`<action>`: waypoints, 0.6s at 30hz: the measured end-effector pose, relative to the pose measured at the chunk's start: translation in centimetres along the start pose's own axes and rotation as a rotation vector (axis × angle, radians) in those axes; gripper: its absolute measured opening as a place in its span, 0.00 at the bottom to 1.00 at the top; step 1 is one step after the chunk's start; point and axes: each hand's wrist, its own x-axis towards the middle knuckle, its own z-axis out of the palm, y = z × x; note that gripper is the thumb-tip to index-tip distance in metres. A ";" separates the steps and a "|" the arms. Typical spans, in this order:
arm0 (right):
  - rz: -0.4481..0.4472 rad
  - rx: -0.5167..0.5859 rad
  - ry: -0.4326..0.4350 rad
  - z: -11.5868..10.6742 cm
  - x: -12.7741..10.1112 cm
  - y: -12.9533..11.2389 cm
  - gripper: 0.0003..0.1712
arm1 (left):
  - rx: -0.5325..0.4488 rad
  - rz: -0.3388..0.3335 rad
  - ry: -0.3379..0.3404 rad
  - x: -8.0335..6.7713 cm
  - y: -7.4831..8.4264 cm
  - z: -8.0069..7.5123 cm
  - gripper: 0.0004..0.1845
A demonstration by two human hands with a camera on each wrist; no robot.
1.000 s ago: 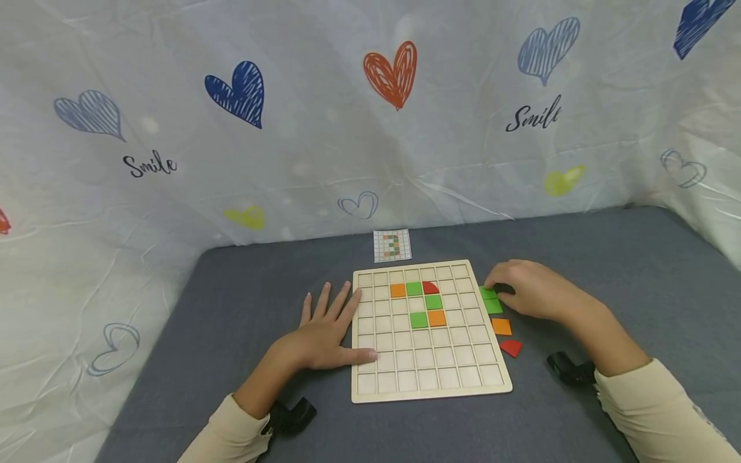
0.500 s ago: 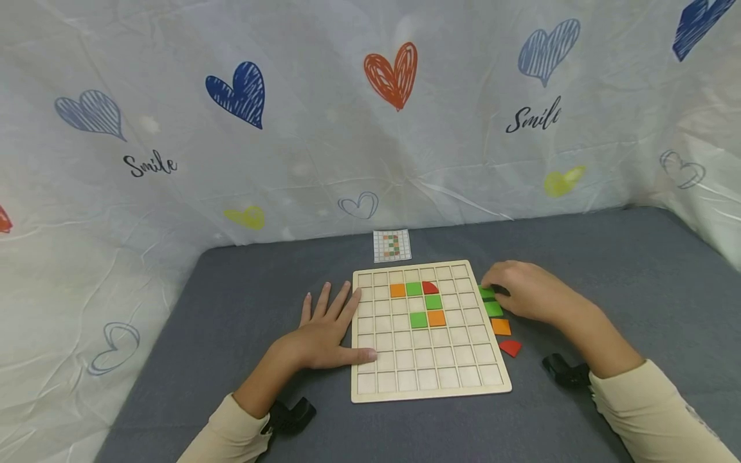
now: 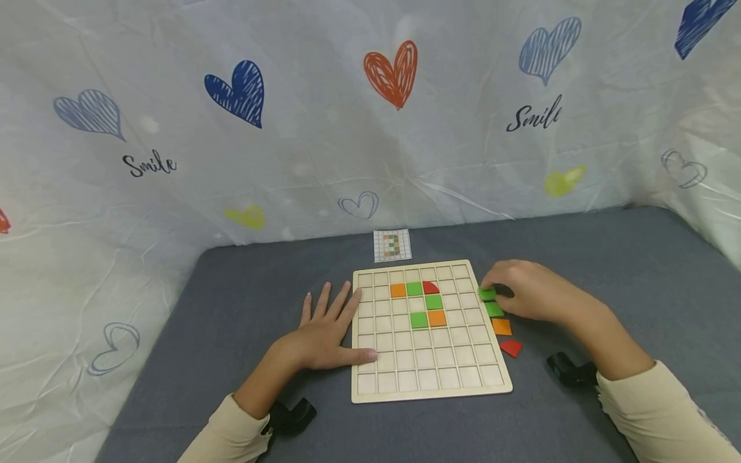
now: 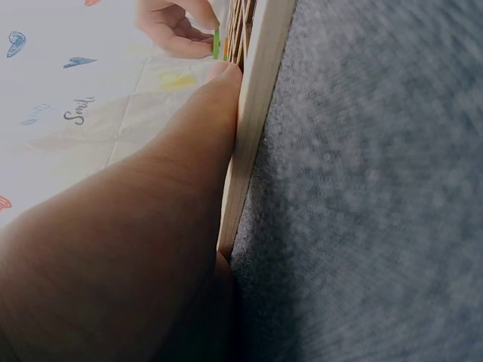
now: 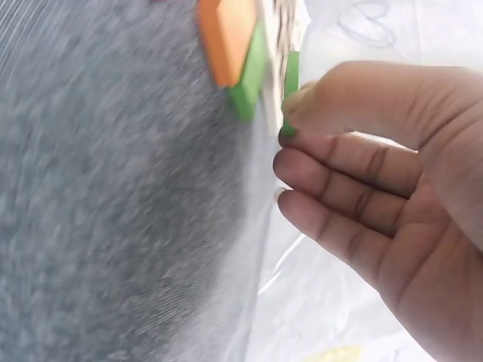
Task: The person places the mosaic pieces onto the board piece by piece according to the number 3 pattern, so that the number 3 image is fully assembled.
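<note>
A wooden grid board (image 3: 457, 379) lies on the grey table and holds several orange, green and red tiles (image 3: 433, 301) in its upper middle cells. My left hand (image 3: 332, 321) lies flat and open beside it, with the thumb (image 4: 204, 128) pressed against the board's left edge (image 4: 253, 121). Just off the board's right edge, my right hand (image 3: 491, 290) pinches a green square tile (image 3: 487, 294) between thumb and fingers, and the right wrist view shows this pinched tile (image 5: 290, 79) on edge. Below it lie a second green tile (image 3: 494, 309), an orange tile (image 3: 501, 326) and a red quarter-round tile (image 3: 511, 348).
A small pattern card (image 3: 392, 245) lies behind the board near the backdrop. A white cloth with printed hearts (image 3: 393, 74) walls in the table at the back and both sides. Black wrist mounts (image 3: 570, 370) sit by both sleeves.
My right hand's fingers have tightened on the upper green tile and tipped it up slightly off the table. The left hand and the board stay put.
</note>
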 end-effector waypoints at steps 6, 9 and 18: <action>-0.040 0.050 -0.030 -0.3 0.1 -1.4 0.12 | 0.006 -0.010 0.010 0.2 -0.2 0.3 0.58; -0.049 0.055 -0.033 -0.3 0.2 -1.9 0.11 | 0.005 -0.017 0.004 0.2 -0.2 0.3 0.58; -0.098 0.093 -0.062 -0.1 0.2 -3.2 0.11 | 0.001 -0.006 0.014 0.5 -0.5 0.7 0.58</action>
